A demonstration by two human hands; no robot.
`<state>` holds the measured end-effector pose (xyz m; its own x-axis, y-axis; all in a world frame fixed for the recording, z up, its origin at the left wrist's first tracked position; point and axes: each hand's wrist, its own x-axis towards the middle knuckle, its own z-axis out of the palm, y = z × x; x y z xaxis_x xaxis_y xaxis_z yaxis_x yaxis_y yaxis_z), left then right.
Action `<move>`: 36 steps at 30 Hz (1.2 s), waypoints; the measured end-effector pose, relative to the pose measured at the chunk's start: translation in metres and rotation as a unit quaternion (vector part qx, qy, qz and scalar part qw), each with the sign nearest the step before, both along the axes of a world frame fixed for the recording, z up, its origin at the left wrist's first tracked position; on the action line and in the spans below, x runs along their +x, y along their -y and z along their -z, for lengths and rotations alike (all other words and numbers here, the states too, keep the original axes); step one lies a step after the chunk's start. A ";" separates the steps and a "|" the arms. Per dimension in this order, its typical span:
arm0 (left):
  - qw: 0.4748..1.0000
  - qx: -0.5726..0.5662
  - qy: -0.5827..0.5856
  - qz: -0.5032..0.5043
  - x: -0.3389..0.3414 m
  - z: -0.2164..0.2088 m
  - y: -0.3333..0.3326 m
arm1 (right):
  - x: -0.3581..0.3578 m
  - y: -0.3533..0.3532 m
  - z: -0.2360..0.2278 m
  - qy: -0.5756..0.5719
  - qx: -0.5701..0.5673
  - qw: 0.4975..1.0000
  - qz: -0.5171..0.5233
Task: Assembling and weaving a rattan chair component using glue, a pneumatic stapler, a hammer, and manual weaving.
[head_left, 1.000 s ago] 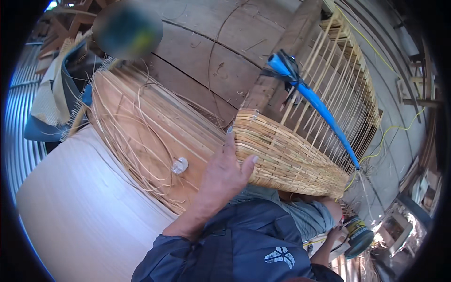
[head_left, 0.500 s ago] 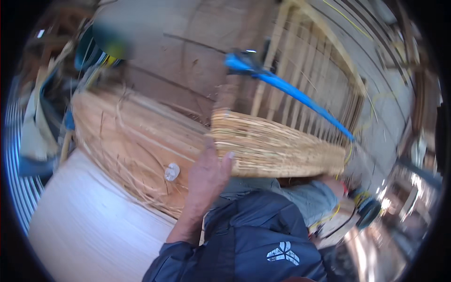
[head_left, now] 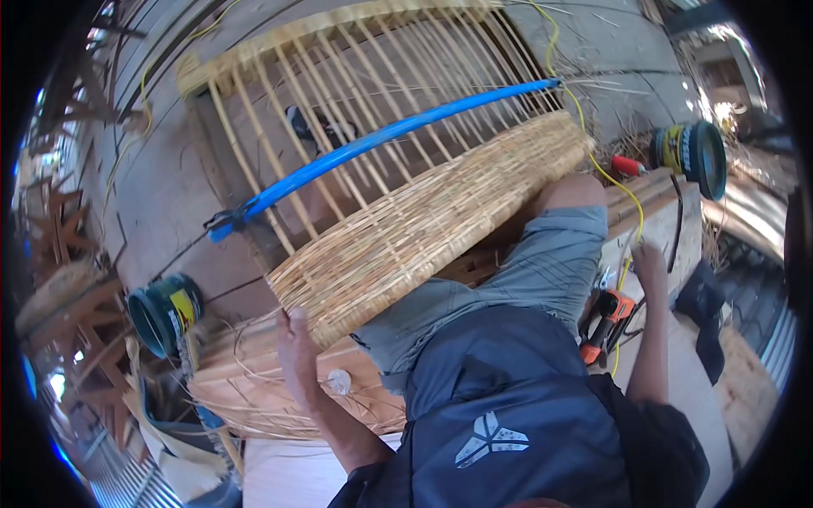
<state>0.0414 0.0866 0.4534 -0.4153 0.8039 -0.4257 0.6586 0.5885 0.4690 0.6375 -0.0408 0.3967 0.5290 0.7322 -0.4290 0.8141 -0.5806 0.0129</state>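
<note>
A woven cane panel (head_left: 423, 224) lies slanted in front of me, its dense weave nearest my body and bare upright rods (head_left: 288, 144) running beyond it to a pale wrapped frame edge. Across the rods stretches a blue bar (head_left: 389, 131). My left hand (head_left: 298, 343) is closed on the panel's near left corner, thumb on top. Off to the right, my right hand (head_left: 649, 264) is closed beside a yellow cord (head_left: 628, 203); whatever its fingers hold is too small to make out. Below that hand lies an orange and black power tool (head_left: 607, 322).
A wooden bench (head_left: 254, 377) with loose cane strands and a small clear cup (head_left: 340, 382) is at my left. Green buckets stand at left (head_left: 165, 313) and right (head_left: 693, 159). A red cylinder (head_left: 627, 165) lies near the right one. Planks form the floor.
My view has swung round, so the panel now slants up to the right. My right arm has come into sight away at the right. My left hand stays on the panel's corner.
</note>
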 end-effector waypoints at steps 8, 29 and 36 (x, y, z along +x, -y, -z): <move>0.985 0.120 -0.122 0.001 0.029 -0.002 -0.017 | -0.105 -0.212 0.113 -0.207 0.178 0.949 -0.161; 0.804 0.074 0.074 0.585 0.504 0.221 -0.128 | 0.034 -0.297 -0.041 -0.163 0.560 0.801 -0.136; 0.805 0.176 -0.080 0.561 0.434 0.195 -0.165 | 0.051 -0.283 0.148 -0.217 0.166 0.945 -0.179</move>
